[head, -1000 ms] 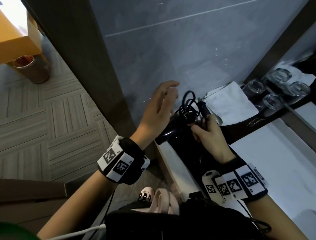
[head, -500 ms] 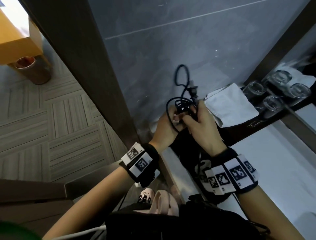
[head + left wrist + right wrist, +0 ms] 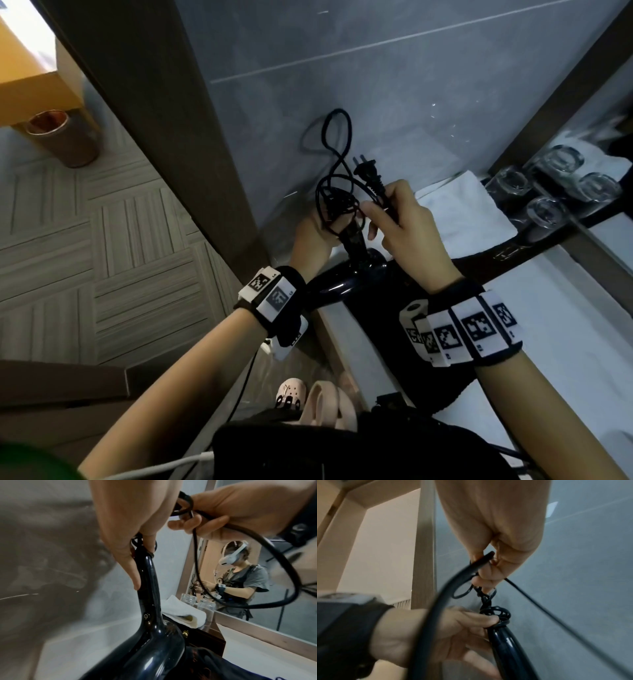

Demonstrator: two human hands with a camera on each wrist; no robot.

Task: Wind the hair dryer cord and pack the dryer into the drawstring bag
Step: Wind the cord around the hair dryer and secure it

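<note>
The glossy black hair dryer (image 3: 342, 286) hangs nozzle-down over the counter edge. My left hand (image 3: 315, 233) grips the top of its handle (image 3: 149, 588), fingers curled over several tight turns of black cord (image 3: 496, 613). My right hand (image 3: 404, 226) pinches the cord just below the two-pin plug (image 3: 368, 173), which sticks up. A loose cord loop (image 3: 337, 111) stands above both hands, against the grey wall. Dark fabric (image 3: 214, 662), apparently the drawstring bag, lies on the counter under the dryer. Its opening is hidden.
A folded white towel (image 3: 455, 205) and upturned glasses (image 3: 548, 185) sit at the back of the white counter (image 3: 565, 308), beside a mirror (image 3: 257, 574). A brown door frame (image 3: 164, 120) stands on the left. A copper bin (image 3: 61, 137) is on the floor.
My left hand, open above the dryer a second ago, has come down and gripped the handle end. My right hand has drawn the plug end out to the right; the loose loop now stands taller.
</note>
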